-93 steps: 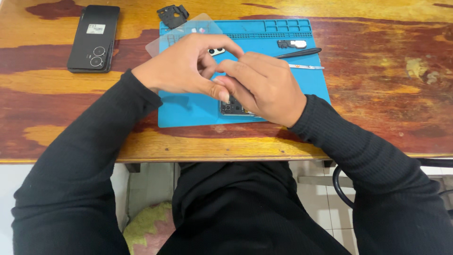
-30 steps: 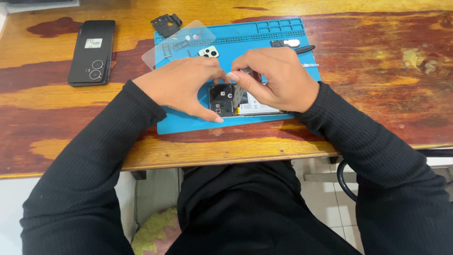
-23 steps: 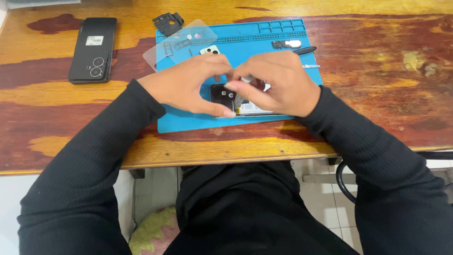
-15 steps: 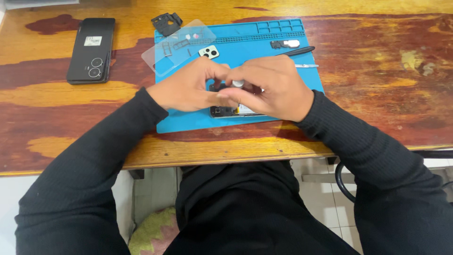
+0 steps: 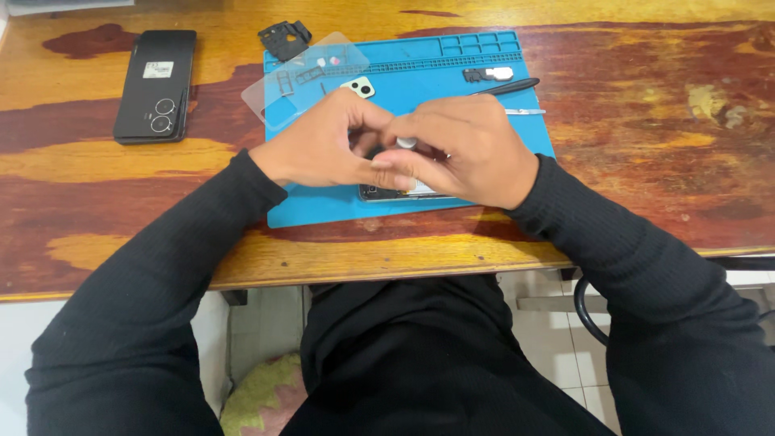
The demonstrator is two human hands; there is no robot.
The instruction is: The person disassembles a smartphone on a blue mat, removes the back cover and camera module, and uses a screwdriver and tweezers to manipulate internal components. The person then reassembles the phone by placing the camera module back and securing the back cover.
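Both hands meet over an opened phone (image 5: 387,193) lying on the blue work mat (image 5: 517,81). My left hand (image 5: 319,145) curls its fingers around the phone's upper part. My right hand (image 5: 464,149) covers the phone from the right, fingertips pressed against the left hand's fingers, with a small light-coloured piece (image 5: 406,143) showing between them. Most of the phone is hidden; only its lower edge shows beneath the hands.
A clear plastic sheet (image 5: 303,77) with small parts lies at the mat's top left, beside a small camera part (image 5: 358,85). A black bracket (image 5: 284,38) lies above it. A black pen tool (image 5: 504,85), tweezers (image 5: 526,111) and a small part (image 5: 487,73) lie top right. A black phone (image 5: 156,83) lies far left.
The hands have closed together over the opened phone, hiding its dark inside that showed a second ago. The fingertips now pinch at its top.
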